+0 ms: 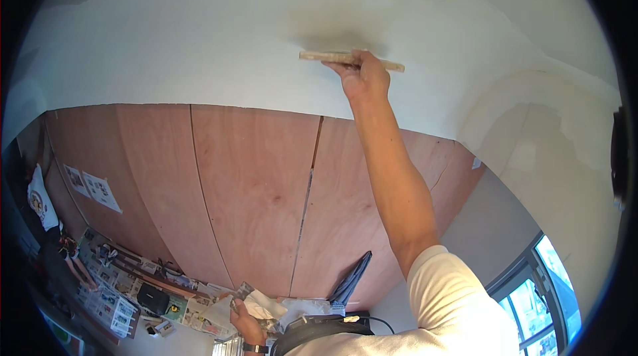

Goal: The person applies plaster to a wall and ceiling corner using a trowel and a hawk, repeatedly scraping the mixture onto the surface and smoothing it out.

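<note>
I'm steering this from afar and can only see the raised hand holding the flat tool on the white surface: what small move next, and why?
Probably draw the flat tool sideways along the white surface, keeping it pressed. The right hand grips it at mid-length, flat to the surface, and a darker grey patch lies just above it, seemingly still unsmoothed.

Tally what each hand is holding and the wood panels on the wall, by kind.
Flat trowel in the right hand: 1
Small scraper-like tool in the left hand: 1
Reddish plywood panels: 3
Total: 5
</note>
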{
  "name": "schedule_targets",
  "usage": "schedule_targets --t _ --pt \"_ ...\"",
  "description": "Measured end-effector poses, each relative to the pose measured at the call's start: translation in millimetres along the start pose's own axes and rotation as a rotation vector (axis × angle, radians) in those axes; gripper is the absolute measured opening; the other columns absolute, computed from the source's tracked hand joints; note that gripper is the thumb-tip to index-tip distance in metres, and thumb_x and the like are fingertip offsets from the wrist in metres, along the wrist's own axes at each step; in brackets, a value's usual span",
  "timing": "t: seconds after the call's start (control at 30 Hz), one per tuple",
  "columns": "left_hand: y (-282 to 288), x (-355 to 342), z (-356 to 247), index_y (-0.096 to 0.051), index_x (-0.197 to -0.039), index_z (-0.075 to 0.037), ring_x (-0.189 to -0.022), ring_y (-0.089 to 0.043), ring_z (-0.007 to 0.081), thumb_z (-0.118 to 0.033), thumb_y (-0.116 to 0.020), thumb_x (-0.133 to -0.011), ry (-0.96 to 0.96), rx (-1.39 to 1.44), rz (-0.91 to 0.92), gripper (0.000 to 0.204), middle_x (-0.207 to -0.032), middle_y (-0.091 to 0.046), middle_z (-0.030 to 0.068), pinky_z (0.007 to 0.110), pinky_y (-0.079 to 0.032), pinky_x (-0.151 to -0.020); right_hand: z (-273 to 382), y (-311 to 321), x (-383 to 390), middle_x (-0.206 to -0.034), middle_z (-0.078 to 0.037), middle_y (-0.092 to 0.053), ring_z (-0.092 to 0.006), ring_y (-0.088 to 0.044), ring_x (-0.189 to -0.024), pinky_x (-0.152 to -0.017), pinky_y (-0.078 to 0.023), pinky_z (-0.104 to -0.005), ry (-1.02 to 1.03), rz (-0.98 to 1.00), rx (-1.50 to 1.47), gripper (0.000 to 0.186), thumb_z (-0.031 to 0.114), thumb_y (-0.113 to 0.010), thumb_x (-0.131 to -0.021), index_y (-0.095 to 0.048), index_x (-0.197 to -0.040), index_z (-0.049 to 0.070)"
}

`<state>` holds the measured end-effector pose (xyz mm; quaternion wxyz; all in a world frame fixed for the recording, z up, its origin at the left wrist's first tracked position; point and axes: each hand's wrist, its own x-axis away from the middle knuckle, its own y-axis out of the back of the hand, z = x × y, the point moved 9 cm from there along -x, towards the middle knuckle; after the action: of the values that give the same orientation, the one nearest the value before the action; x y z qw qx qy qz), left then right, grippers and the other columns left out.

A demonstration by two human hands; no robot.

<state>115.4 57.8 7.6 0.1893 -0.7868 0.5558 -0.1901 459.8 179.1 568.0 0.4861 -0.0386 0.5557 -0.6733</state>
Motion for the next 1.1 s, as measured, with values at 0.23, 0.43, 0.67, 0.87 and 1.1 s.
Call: schedule_targets --t 0.23,0.43,0.67,0.87,1.1 --pt "-2.2 6.4 -6.9 -0.059 -0.113 0.008 -0.094 -0.059 0.0181 -0.027 -0.054 -0.106 0.032 -0.02 -0.081 0.036 -0.108 -0.065 0.0106 0.033 -0.048 -0.085 25.8 -57.1 -43.5 -0.151 -0.021 -0.027 -0.052 -0.025 -0.14 -0.104 -0.027 -0.0861 -0.039 -0.042 0.025 0.041 -0.001 -0.041 -0.098 -0.036 -0.138 -0.008" --pt "-3.5 2.6 -4.9 -0.059 -0.108 0.007 -0.088 -0.059 0.0172 -0.027 -0.054 -0.106 0.001 -0.018 -0.062 0.034 -0.102 -0.065 0.0096 0.033 -0.049 -0.081 112.3 -140.1 -35.2 -0.151 -0.026 -0.029 -0.0551 -0.024 -0.141 -0.105 -0.024 -0.0853 0.094 0.262 0.074 0.045 -0.001 -0.042 -0.097 -0.033 -0.139 -0.011" --pt "10.8 -5.8 6.4 -0.059 -0.115 0.008 -0.09 -0.064 0.0203 -0.023 -0.049 -0.107 -0.012 -0.139 -0.062 0.033 -0.107 -0.066 0.0127 0.035 -0.052 -0.08 163.4 -165.1 152.0 -0.139 -0.027 -0.04 -0.048 -0.036 -0.138 -0.111 -0.032 -0.075 0.613 0.307 0.497 0.034 -0.006 -0.044 -0.094 -0.038 -0.127 -0.012" --pt "17.3 -10.3 15.1 -0.06 -0.113 0.008 -0.091 -0.063 0.0189 -0.022 -0.048 -0.107 -0.039 -0.111 -0.077 0.032 -0.105 -0.066 0.0111 0.034 -0.051 -0.081 141.5 -51.6 141.9 -0.123 -0.018 -0.05 -0.0368 -0.054 -0.118 -0.115 -0.037 -0.0627 0.352 0.242 0.035 0.034 -0.008 -0.054 -0.091 -0.045 -0.124 -0.007" --pt "5.7 -7.7 10.4 -0.057 -0.115 0.008 -0.091 -0.062 0.0188 -0.029 -0.056 -0.105 -0.029 -0.1 -0.013 0.039 -0.108 -0.064 0.012 0.034 -0.051 -0.082 26.9 54.8 27.6 -0.116 -0.017 -0.046 -0.0357 -0.057 -0.106 -0.101 -0.049 -0.0697 -0.014 -0.022 0.071 0.031 -0.007 -0.053 -0.091 -0.045 -0.12 -0.008"
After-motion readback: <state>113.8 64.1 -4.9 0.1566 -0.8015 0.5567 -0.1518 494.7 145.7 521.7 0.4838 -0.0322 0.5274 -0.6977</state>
